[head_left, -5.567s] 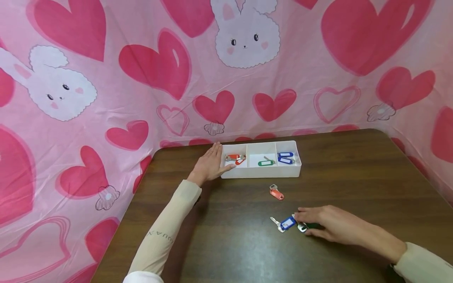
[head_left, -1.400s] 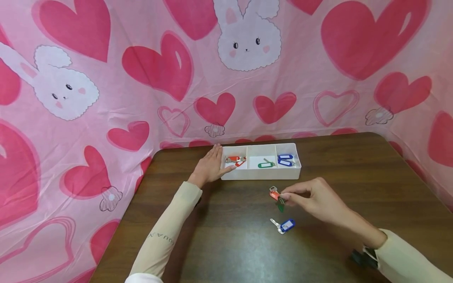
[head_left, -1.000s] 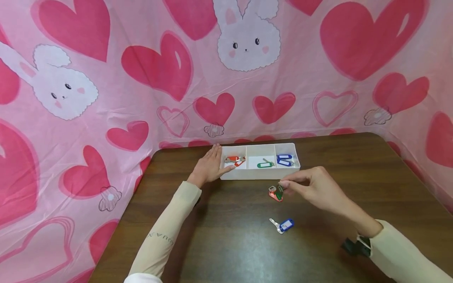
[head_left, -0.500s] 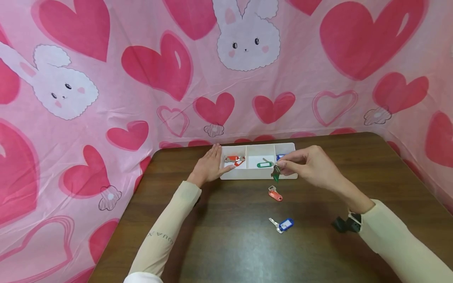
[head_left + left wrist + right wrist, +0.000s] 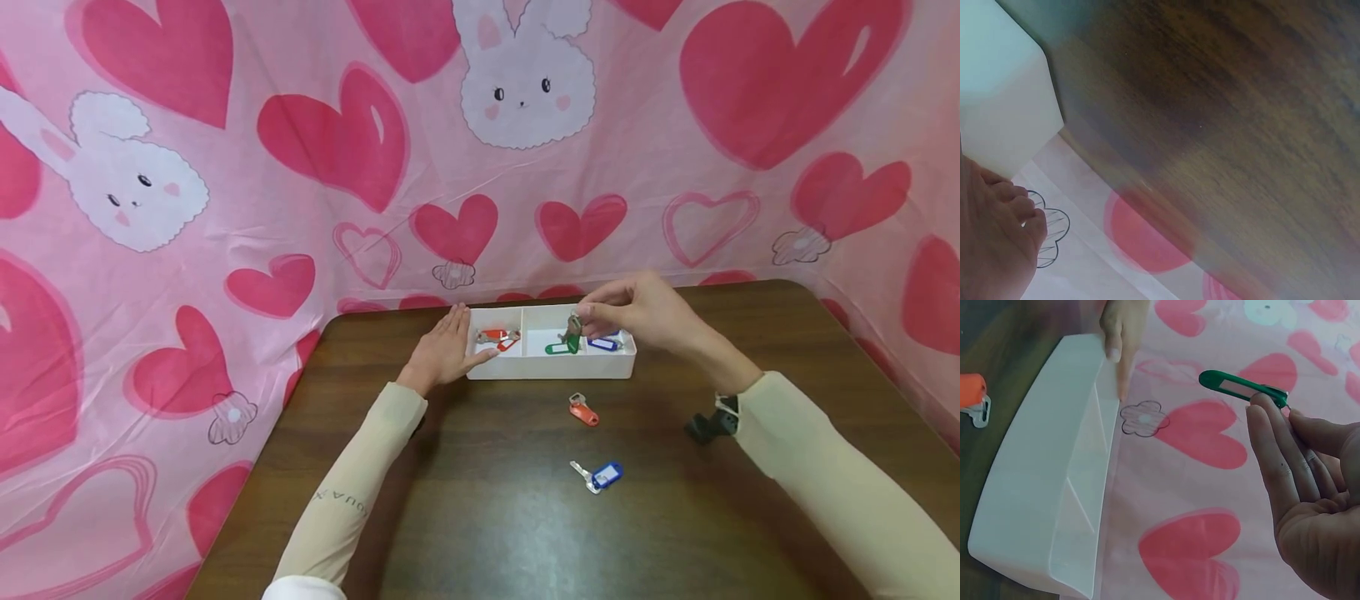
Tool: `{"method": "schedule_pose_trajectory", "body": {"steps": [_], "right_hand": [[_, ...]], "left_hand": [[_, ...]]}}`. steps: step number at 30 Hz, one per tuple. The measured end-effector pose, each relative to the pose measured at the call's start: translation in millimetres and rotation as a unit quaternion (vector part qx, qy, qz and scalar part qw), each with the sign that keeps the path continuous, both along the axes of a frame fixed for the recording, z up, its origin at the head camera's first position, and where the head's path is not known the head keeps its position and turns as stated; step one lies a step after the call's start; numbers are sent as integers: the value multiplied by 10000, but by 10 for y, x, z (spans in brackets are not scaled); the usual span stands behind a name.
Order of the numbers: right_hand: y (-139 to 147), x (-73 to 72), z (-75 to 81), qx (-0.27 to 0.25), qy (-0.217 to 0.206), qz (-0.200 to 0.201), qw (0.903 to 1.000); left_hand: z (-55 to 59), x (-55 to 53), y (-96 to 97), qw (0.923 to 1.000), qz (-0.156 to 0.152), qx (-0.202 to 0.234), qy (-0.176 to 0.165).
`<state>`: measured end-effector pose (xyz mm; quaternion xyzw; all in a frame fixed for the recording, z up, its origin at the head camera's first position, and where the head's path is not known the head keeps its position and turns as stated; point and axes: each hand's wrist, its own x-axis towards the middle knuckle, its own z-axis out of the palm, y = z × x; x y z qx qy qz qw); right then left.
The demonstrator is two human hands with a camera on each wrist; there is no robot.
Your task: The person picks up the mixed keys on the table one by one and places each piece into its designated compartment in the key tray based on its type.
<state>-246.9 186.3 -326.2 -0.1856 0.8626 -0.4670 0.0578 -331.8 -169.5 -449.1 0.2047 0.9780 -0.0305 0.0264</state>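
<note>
My right hand (image 5: 643, 312) pinches a green key tag (image 5: 573, 342) by its ring end, over the middle compartment of a white three-part tray (image 5: 551, 367). In the right wrist view, the green tag (image 5: 1225, 384) sticks out from the thumb and fingertips. The metal key hangs beside the tag in the head view. My left hand (image 5: 444, 352) lies along the tray's left end, fingers straight and thumb at the front rim. Another green tag (image 5: 558, 348) lies in the middle compartment, beneath the held one. Orange-red tags (image 5: 497, 336) with keys fill part of the left compartment.
The right compartment holds blue tags (image 5: 603, 343), partly hidden by my right hand. On the wooden table (image 5: 480, 517), in front of the tray, lie an orange-red tag (image 5: 584, 412) and a blue tag (image 5: 607, 475) with a key. Behind the table hangs a pink heart-patterned cloth (image 5: 300, 192).
My right hand picked up the green tag with its key from beside the blue one, then carried it forward past the orange-red tag to above the tray. The left hand stays put.
</note>
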Motion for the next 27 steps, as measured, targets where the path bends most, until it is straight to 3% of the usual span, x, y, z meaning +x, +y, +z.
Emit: {"method": "schedule_pose_trajectory", "body": {"steps": [11, 18, 27], "right_hand": [[-63, -319, 39, -100, -425, -93, 9990], [-138, -544, 16, -103, -344, 110, 9993], [-213, -732, -88, -180, -451, 180, 9987]], "left_hand": [[8, -12, -4, 10000, -11, -14, -56], [28, 0, -10, 10000, 31, 39, -16], [25, 6, 11, 10000, 17, 50, -70]]}}
